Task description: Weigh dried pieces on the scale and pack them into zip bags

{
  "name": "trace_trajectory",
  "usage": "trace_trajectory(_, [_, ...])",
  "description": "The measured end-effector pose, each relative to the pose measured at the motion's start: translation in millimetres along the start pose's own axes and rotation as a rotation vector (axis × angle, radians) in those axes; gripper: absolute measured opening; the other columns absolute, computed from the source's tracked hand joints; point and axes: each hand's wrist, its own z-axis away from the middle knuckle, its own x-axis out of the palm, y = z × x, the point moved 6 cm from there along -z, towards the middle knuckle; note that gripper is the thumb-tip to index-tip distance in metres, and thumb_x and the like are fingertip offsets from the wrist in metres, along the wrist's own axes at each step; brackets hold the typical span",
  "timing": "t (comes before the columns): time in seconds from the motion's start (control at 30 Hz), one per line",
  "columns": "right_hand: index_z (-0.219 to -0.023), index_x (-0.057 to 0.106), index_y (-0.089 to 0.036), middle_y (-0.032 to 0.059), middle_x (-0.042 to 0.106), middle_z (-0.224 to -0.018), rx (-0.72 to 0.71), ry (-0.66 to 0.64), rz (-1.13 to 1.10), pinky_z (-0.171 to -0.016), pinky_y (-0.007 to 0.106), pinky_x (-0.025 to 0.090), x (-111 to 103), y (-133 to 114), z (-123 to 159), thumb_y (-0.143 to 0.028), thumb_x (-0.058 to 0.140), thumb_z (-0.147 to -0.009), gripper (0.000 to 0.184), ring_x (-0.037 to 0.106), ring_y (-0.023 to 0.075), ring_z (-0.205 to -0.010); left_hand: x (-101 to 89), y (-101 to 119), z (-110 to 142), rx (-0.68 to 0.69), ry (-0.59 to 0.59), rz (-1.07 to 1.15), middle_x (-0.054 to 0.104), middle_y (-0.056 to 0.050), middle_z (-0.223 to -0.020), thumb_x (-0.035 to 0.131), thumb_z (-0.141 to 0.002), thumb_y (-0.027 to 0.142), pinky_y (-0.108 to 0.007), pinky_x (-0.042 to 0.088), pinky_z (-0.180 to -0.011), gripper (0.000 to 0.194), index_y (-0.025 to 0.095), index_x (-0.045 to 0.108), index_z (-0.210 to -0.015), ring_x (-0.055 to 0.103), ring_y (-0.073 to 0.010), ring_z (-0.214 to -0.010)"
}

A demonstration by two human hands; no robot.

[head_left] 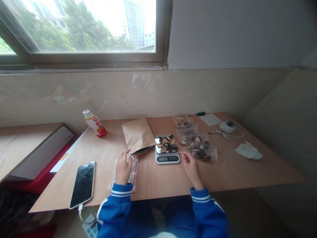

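Scale (pixel 167 161) bears slices (pixel 173 142); pouch (pixel 138 134) crowds it at 10 o'clock, bags (pixel 201 152) at 2, phone (pixel 83 185) at 8. Right grip (pixel 190 167) loosely open; left grip (pixel 123 168): cannot tell.

Long sleeves of bright blue cloth were worn on both arms, and the left hand (pixel 123 168) and right hand (pixel 190 167) were left uncovered. Each blue cuff, the left cuff (pixel 122 189) and the right cuff (pixel 199 191), was ringed by narrow white stripes. The outer side of the left sleeve (pixel 115 211) was marked by a white band; white trim was also seen along the right sleeve (pixel 208 213).
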Motion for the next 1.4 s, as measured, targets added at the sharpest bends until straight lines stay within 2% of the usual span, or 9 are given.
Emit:
trace_trajectory(0.17, [-0.096, 0.066, -0.016, 0.0089, 0.069, -0.086, 0.048, -0.055, -0.029, -0.065, 0.029, 0.049, 7, -4, 6, -0.044, 0.044, -0.090, 0.036, 0.062, 0.0196, -0.073, 4.9, -19, 27, 0.017, -0.254, -0.005, 0.064, -0.012, -0.108, 0.049, -0.081, 0.026, -0.042, 0.048, -0.090, 0.043, 0.015, 0.055, -0.123, 0.061, -0.0261, -0.102])
trace_trajectory(0.4, [-0.097, 0.065, -0.017, 0.0074, 0.070, -0.084, 0.070, -0.166, -0.091, -0.069, 0.029, 0.051, 22, -17, 11, -0.042, 0.045, -0.090, 0.033, 0.064, 0.0193, -0.074, 5.6, -26, 31, 0.000, -0.273, -0.002, 0.065, -0.010, -0.105, 0.051, -0.082, 0.031, -0.041, 0.049, -0.088, 0.049, 0.017, 0.049, -0.129, 0.062, -0.0254, -0.100])
trace_trajectory(0.57, [-0.096, 0.065, -0.018, 0.0063, 0.070, -0.088, 0.060, -0.271, -0.124, -0.070, 0.029, 0.051, 31, -29, 16, -0.036, 0.046, -0.091, 0.027, 0.065, 0.0179, -0.075, -0.5, -12, 25, 0.011, -0.146, -0.112, 0.062, -0.012, -0.106, 0.051, -0.084, 0.036, -0.044, 0.049, -0.085, 0.040, 0.018, 0.055, -0.120, 0.061, -0.0278, -0.100])
trace_trajectory(0.7, [-0.093, 0.068, -0.019, 0.0054, 0.068, -0.089, -0.049, -0.442, -0.142, -0.076, 0.030, 0.052, 55, -56, 30, -0.028, 0.047, -0.091, 0.023, 0.065, 0.0176, -0.082, -1.5, 4, 3, 0.054, 0.017, -0.167, 0.059, -0.016, -0.118, 0.055, -0.083, 0.040, -0.046, 0.047, -0.089, 0.046, 0.015, 0.054, -0.121, 0.058, -0.0317, -0.108])
trace_trajectory(0.8, [-0.106, 0.067, -0.020, 0.0072, 0.067, -0.102, -0.203, -0.512, -0.142, -0.092, 0.034, 0.050, 83, -82, 39, -0.021, 0.044, -0.091, 0.027, 0.063, 0.0184, -0.100, 10.1, 9, -19, 0.130, -0.011, -0.152, 0.054, -0.017, -0.131, 0.057, -0.082, 0.035, -0.047, 0.045, -0.095, 0.048, 0.016, 0.052, -0.126, 0.053, -0.0322, -0.118])
trace_trajectory(0.93, [-0.131, 0.052, -0.015, 0.0136, 0.055, -0.132, -0.379, -0.501, -0.026, -0.107, 0.042, 0.041, 129, -103, 33, -0.015, 0.039, -0.091, 0.041, 0.047, 0.0217, -0.127, 22.1, 7, -37, 0.172, -0.124, -0.067, 0.063, -0.010, -0.124, 0.050, -0.086, 0.025, -0.046, 0.040, -0.103, 0.031, 0.020, 0.062, -0.114, 0.053, -0.0285, -0.121])
trace_trajectory(1.07, [-0.135, 0.046, -0.005, 0.0191, 0.048, -0.139, -0.507, -0.427, 0.225, -0.113, 0.048, 0.032, 162, -108, 22, -0.012, 0.035, -0.092, 0.045, 0.032, 0.0263, -0.138, 3.8, 16, -37, 0.110, -0.031, 0.042, 0.066, -0.006, -0.121, 0.045, -0.091, 0.028, -0.038, 0.042, -0.101, 0.033, 0.022, 0.063, -0.117, 0.056, -0.0239, -0.119])
trace_trajectory(1.23, [-0.129, 0.051, -0.007, 0.0168, 0.058, -0.128, -0.618, -0.437, 0.377, -0.110, 0.044, 0.036, 164, -119, 35, -0.005, 0.037, -0.089, 0.043, 0.047, 0.0250, -0.126, -25.8, 31, -31, -0.036, 0.134, 0.038, 0.074, -0.005, -0.101, 0.046, -0.092, 0.034, -0.023, 0.048, -0.070, 0.032, 0.023, 0.066, -0.115, 0.069, -0.0177, -0.081])
trace_trajectory(1.4, [-0.098, 0.067, -0.009, 0.0156, 0.069, -0.095, -0.397, -0.547, 0.331, -0.087, 0.040, 0.050, 172, -124, 12, -0.003, 0.045, -0.086, 0.025, 0.063, 0.0264, -0.094, -29.0, 39, -17, -0.074, 0.143, -0.025, 0.075, -0.005, -0.095, 0.047, -0.092, 0.034, -0.022, 0.043, -0.060, 0.032, 0.023, 0.067, -0.115, 0.066, -0.0152, -0.067])
